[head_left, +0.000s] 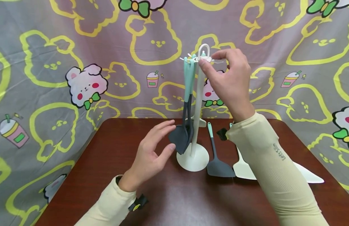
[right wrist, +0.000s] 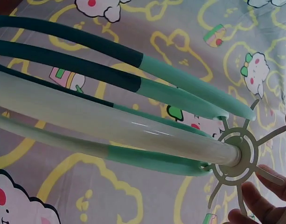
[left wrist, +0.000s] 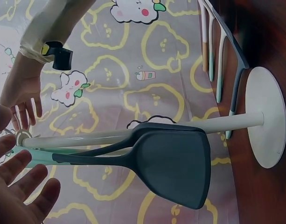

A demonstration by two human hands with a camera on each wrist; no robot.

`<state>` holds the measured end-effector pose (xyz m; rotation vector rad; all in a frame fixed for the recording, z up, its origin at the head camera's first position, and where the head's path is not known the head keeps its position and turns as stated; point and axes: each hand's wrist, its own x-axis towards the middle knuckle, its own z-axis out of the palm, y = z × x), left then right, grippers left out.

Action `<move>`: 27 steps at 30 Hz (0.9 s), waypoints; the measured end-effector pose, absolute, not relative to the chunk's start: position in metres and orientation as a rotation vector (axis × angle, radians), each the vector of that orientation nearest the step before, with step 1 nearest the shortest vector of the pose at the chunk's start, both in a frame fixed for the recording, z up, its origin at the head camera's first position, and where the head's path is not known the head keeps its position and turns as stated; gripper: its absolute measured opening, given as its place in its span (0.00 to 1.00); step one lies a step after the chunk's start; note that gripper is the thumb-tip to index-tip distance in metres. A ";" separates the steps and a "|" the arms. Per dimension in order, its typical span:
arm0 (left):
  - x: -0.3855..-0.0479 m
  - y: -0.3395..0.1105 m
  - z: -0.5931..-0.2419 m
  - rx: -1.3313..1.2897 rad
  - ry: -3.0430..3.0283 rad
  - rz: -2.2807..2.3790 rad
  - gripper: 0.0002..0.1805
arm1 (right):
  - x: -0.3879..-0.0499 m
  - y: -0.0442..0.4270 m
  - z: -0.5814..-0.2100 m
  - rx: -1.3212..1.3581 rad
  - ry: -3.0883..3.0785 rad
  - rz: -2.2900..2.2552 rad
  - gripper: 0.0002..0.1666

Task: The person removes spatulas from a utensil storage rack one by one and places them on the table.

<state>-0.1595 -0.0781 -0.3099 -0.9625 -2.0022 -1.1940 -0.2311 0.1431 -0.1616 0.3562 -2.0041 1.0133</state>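
A white utensil stand (head_left: pixel 199 94) stands upright on its round base. My right hand (head_left: pixel 233 78) is at its top, thumb and fingers pinching the hooked ring (right wrist: pixel 236 183). From the hooks hang several utensils with mint handles. One is a dark spatula (left wrist: pixel 173 165), its broad blade downward; another dark-headed utensil (head_left: pixel 191 125) overlaps it, its kind partly hidden. A pale-shafted utensil (right wrist: pixel 77 144) hangs behind the pole. My left hand (head_left: pixel 153 150) is just left of the dark blades, fingers spread and holding nothing.
On the brown table (head_left: pixel 106 175), right of the base, lie a dark turner (head_left: pixel 219 168) and a white turner (head_left: pixel 243 168). A white blade-like piece (head_left: pixel 308 174) shows past my right sleeve. A patterned cloth (head_left: pixel 120 94) hangs behind and at both sides.
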 end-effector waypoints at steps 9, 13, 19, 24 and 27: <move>-0.160 -0.075 -0.315 -0.946 -2.036 -1.193 0.26 | -0.235 0.151 -0.163 0.467 -1.961 1.028 0.19; -0.158 -0.075 -0.317 -0.926 -2.077 -1.220 0.26 | -0.241 0.158 -0.165 0.537 -1.924 1.044 0.18; -0.158 -0.075 -0.320 -0.896 -2.130 -1.265 0.28 | -0.258 0.171 -0.171 0.672 -1.877 1.043 0.20; -0.161 -0.073 -0.323 -0.873 -2.160 -1.256 0.29 | -0.268 0.175 -0.171 0.731 -1.845 1.109 0.20; -0.161 -0.072 -0.322 -0.872 -2.178 -1.250 0.29 | -0.272 0.175 -0.172 0.750 -1.814 1.149 0.21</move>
